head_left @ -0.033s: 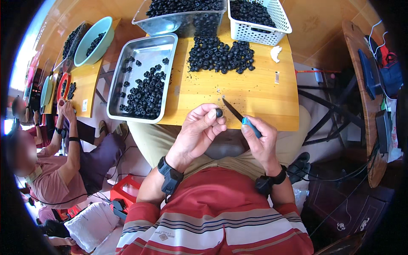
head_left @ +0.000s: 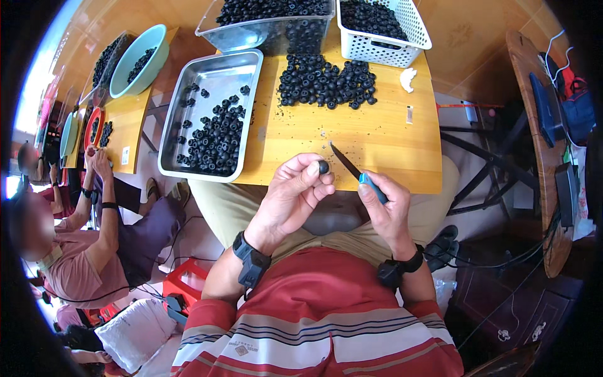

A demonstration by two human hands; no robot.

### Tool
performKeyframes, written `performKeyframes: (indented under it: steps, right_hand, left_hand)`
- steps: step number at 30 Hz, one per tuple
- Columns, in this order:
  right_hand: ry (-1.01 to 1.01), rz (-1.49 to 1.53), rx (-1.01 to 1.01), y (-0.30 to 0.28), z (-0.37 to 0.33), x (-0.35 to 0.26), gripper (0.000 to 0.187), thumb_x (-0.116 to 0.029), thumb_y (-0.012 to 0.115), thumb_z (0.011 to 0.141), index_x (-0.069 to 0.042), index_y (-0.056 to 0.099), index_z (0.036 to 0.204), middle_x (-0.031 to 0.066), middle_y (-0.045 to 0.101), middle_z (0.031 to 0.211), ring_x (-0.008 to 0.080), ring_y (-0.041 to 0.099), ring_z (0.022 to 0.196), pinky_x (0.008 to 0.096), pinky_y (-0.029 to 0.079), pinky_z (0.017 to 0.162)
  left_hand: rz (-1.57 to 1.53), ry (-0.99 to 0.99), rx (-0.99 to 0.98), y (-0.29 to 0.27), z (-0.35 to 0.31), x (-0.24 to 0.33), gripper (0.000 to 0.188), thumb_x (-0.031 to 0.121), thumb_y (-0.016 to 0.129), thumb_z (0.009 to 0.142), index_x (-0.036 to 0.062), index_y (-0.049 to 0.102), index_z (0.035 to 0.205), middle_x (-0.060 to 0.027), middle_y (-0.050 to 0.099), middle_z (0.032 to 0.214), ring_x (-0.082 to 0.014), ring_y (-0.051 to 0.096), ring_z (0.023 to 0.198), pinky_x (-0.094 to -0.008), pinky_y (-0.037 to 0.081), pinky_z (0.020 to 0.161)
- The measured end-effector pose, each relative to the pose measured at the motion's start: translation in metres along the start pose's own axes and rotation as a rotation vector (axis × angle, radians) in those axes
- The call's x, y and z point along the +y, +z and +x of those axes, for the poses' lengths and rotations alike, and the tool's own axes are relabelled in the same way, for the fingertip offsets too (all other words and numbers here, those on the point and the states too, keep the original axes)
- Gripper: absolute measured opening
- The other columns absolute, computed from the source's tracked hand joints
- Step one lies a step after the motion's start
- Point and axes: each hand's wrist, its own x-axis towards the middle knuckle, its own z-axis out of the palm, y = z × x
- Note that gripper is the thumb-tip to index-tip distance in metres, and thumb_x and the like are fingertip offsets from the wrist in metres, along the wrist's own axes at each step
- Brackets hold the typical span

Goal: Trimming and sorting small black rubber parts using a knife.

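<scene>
Pinched between the thumb and fingers of my left hand (head_left: 297,191) is a small black ring-shaped part (head_left: 324,167), rounded and rubber-looking, held over the table's near edge. My right hand (head_left: 387,206) grips a knife (head_left: 347,164) with a blue handle and a narrow dark blade, which points up and to the left, apart from the held part. Beyond both hands lies a loose pile of similar black parts (head_left: 326,85) on the yellow wooden table (head_left: 389,141). More of them sit in a metal tray (head_left: 164,147) on the left.
Black parts fill a clear bin (head_left: 251,43) and a white perforated basket (head_left: 418,41) at the back. Dark crumbs and a torn white scrap (head_left: 407,80) lie on the tabletop. At the left a co-worker (head_left: 88,251) sits by another table with a pale green basin (head_left: 119,85).
The knife in my right hand has shifted very slightly to the right. My left hand and the part in it look unmoved.
</scene>
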Motion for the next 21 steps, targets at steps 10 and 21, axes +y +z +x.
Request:
performKeyframes:
  steps: [10,21]
  right_hand:
    - [0.121,0.007,0.054,-0.012,-0.006,0.007,0.033,-0.024,0.069,0.094,0.005,0.068,0.109,0.0045,0.066,0.08,0.0081,0.055,0.07,0.0243,0.045,0.063]
    - [0.184,0.035,0.085,-0.018,-0.014,0.02,0.035,-0.025,0.069,0.094,0.007,0.068,0.109,0.0001,0.063,0.079,0.0053,0.051,0.07,0.0222,0.043,0.062]
  left_hand:
    - [1.126,0.545,0.339,0.007,-0.03,0.063,0.016,0.003,0.07,0.09,-0.0003,0.068,0.106,-0.0062,0.07,0.097,-0.0116,0.066,0.087,-0.0216,0.053,0.075]
    - [2.058,0.768,0.561,-0.007,-0.02,0.114,0.018,0.005,0.073,0.081,0.0019,0.07,0.098,-0.014,0.07,0.095,-0.0302,0.068,0.087,-0.0356,0.054,0.076]
